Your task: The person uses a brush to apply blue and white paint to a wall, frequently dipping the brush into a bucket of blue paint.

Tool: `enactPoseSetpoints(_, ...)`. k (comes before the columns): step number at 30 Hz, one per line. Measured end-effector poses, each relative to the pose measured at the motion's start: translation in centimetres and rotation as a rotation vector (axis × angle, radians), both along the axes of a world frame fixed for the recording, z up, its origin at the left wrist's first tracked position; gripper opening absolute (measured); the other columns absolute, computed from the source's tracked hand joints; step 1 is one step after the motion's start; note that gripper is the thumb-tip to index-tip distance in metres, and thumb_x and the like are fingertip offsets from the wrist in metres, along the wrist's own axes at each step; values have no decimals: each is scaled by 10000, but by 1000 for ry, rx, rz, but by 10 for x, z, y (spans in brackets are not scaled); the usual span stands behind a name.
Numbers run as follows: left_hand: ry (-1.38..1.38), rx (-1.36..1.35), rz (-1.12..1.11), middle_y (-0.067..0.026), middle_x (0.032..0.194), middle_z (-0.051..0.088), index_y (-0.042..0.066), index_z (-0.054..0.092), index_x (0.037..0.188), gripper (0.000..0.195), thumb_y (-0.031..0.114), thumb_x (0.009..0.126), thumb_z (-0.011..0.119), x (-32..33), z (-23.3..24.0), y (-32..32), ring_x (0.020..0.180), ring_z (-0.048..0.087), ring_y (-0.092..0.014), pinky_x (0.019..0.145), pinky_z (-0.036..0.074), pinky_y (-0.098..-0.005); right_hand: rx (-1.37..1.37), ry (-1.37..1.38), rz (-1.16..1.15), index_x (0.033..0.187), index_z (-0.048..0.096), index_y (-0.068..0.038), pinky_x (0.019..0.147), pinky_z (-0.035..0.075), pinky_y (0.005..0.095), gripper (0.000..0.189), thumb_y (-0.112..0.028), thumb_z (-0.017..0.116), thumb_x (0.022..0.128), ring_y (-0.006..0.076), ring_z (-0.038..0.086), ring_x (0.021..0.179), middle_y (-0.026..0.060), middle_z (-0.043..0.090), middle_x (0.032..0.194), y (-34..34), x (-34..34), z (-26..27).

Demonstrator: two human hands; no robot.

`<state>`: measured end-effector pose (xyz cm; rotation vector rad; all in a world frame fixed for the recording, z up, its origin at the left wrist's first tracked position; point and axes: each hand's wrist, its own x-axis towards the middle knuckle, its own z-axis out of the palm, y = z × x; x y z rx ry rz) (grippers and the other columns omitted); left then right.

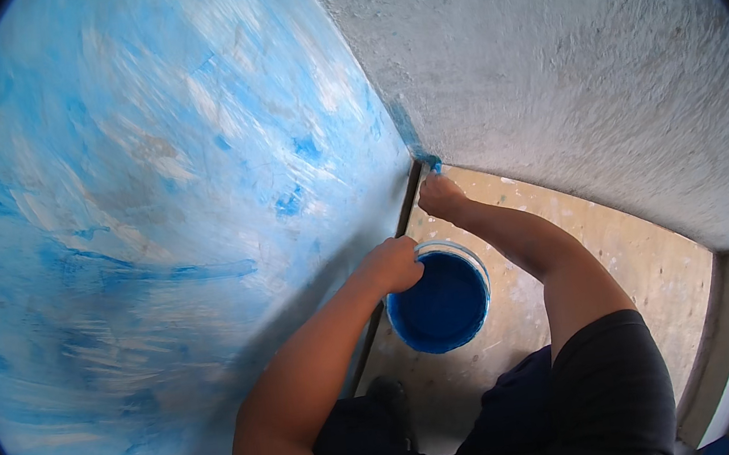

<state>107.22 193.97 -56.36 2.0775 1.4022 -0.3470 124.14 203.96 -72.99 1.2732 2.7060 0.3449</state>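
My left hand [396,266] grips the rim of a plastic bucket [391,322] on its upper left side. Dark blue paint [439,303] fills the lower part of the bucket, and blue smears coat its inner wall. Farther off, my right hand [443,195] is closed around a small paintbrush [436,167], most of which the fingers hide. Its blue-stained tip meets the foot of the grey wall at the corner. A strip of wet-looking blue paint [408,129] runs up the grey wall from there.
The left wall [160,264] carries streaky light blue and white paint. Rough grey plaster covers the other wall [542,66]. Beneath me is a paint-spotted wooden board [610,253], with a dark gap [409,199] along the left wall. A ledge [721,335] stands at right. My shoe [390,396] shows below.
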Motion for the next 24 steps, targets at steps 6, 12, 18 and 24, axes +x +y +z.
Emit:
enactPoseSetpoints(6, -2, 10, 0, -224, 862, 697, 22, 661, 880, 188, 201, 841, 624, -2, -3, -1, 875, 671, -417, 802, 519, -490, 396, 24, 72, 992, 763, 51, 825, 583, 400, 366, -274, 653, 863, 389, 615, 1165, 242, 682, 1143, -13, -6, 18)
enactPoseSetpoints(12, -21, 56, -7, -218, 847, 691, 25, 657, 870, 178, 197, 842, 621, -2, -7, -4, 866, 669, -413, 808, 520, -492, 79, 180, 57, 930, 741, 42, 779, 595, 371, 361, -302, 705, 828, 324, 634, 1053, 183, 663, 1041, 7, 11, 0)
enactPoseSetpoints(18, -24, 27, 8, -219, 853, 688, 30, 645, 864, 153, 178, 840, 614, -5, -8, -5, 866, 668, -408, 798, 517, -491, 65, 348, 129, 825, 701, -18, 756, 595, 388, 257, -274, 720, 820, 283, 638, 965, 122, 624, 964, -4, 3, 10)
enactPoseSetpoints(24, -28, 35, 2, -222, 850, 686, 27, 639, 863, 150, 172, 845, 606, -1, -2, -5, 866, 667, -412, 794, 510, -498, -48, 650, -91, 921, 676, -63, 830, 580, 424, 147, -194, 671, 856, 323, 650, 1008, 149, 606, 1059, 3, 7, 15)
